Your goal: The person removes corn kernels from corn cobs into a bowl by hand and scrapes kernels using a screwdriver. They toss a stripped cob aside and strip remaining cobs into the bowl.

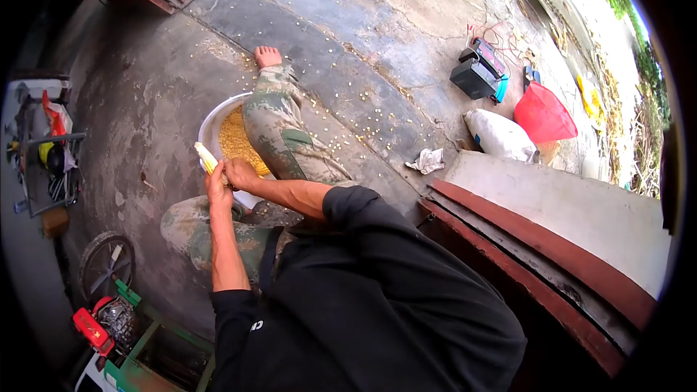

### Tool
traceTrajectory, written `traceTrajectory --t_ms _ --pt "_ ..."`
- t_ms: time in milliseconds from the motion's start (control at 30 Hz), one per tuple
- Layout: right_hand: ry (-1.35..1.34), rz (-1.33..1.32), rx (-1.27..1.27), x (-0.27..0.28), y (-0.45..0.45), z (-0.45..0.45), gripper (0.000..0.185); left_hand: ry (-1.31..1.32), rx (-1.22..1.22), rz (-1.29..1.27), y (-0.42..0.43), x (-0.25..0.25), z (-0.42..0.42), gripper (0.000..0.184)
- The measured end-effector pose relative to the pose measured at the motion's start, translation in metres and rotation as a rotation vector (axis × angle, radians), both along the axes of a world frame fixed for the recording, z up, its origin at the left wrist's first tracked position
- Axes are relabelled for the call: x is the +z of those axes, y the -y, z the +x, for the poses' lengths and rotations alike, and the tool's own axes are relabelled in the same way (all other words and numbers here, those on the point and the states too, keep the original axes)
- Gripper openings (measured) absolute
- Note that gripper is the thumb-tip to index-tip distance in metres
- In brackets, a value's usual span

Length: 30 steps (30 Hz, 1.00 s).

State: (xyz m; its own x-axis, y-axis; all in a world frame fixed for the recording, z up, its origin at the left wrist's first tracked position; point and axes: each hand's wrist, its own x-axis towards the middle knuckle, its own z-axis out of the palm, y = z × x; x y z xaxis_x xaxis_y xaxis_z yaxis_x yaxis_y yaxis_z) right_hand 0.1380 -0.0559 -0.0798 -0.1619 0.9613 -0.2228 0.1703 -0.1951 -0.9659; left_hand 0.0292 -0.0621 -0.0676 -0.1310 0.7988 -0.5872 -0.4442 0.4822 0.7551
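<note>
left hand [217, 189] and right hand [242, 173] clamp their fingers on a corn cob [204, 155] by the white basin [208, 129] of kernels [237, 136], likely to catch loose ones.

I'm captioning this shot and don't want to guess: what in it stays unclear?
All in the head view:
- Corn cob: its gripped part is hidden by the left hand and right hand.
- Basin: partly hidden by the right leg.
- Kernels: too small to count.
- Green machine: cut off by the bottom edge.
</note>
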Motion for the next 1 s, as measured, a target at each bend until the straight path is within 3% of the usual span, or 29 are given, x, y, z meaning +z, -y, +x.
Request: traceTrajectory --t_ms 400,533,600,633,667,800,1000 --pt "-0.025 -0.164 -0.020 -0.003 0.004 -0.005 0.057 0.042 0.005 -0.089 -0.002 -0.005 -0.003 0.039" --pt "0.041 0.131 0.051 0.018 0.007 0.017 0.051 -0.033 0.022 -0.146 -0.001 0.016 0.011 0.048" --pt "-0.031 -0.045 0.096 0.009 -0.001 0.017 0.060 -0.032 0.072 -0.136 -0.004 -0.033 -0.011 0.052" --pt "-0.112 -0.202 0.122 0.033 -0.003 0.027 0.061 0.032 0.075 -0.123 -0.003 -0.023 -0.005 0.065" --pt "-0.139 -0.183 0.168 0.025 -0.003 0.029 0.060 0.041 0.082 -0.075 -0.002 0.006 0.012 0.063" --pt "-0.327 -0.395 0.179 0.032 -0.002 0.033 0.059 0.185 0.081 -0.081 -0.003 0.030 0.018 0.062" --pt "-0.196 -0.332 0.221 0.042 -0.003 0.035 0.069 0.306 0.149 -0.006 -0.004 -0.003 0.014 0.047"
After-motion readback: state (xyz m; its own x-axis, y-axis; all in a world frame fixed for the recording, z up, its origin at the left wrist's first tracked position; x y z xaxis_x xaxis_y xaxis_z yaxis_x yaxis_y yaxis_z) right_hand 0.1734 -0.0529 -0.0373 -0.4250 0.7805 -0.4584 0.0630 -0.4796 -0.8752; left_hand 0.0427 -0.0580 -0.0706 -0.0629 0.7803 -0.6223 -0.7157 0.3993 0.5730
